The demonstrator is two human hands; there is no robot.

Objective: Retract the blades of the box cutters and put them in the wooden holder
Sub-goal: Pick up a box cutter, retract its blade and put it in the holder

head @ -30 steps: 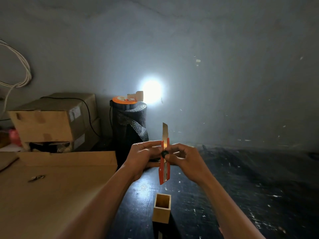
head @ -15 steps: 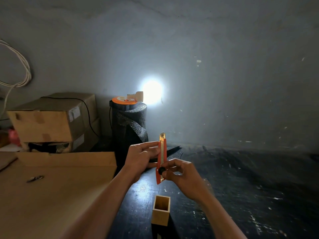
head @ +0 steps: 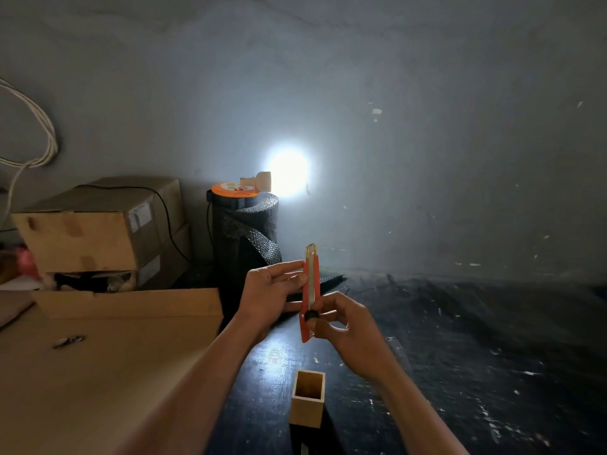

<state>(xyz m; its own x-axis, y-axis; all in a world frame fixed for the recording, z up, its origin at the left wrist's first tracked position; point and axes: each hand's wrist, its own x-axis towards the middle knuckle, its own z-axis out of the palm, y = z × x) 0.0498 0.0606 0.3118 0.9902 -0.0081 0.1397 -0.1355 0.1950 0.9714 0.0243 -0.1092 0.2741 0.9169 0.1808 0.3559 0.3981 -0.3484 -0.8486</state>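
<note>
At the far left, white cables (head: 39, 136) loop against the rough grey wall (head: 427, 126). Below them two brown cardboard boxes (head: 98, 231) are stacked; each carries a pale shipping label, the print too small to read. A thin black cord drapes over the upper box. Nearer, a flat sheet of plain cardboard (head: 98, 372) covers the left of the work surface, with a small metal piece (head: 68, 341) lying on it.

Behind the hands stands an upright roll of black dimpled foam (head: 244, 231), topped by an orange round disc (head: 235, 191) and a cream lamp whose glare whites out a patch of wall.

The left hand (head: 269, 297) pinches the upper part of the box cutter (head: 310, 293) between thumb and fingers. The cutter is a slim red plastic body with a metal channel, held upright in the air; only a short tip of blade shows at its top. No brand can be read on it. The right hand (head: 351, 330) curls around the lower body, thumb and forefinger pressed on the black round slider knob.

Directly below, near the viewer, the wooden holder (head: 307, 402) stands upright on the dark, paint-flecked table (head: 476, 356): a square, open-topped tube of pale wood.
</note>
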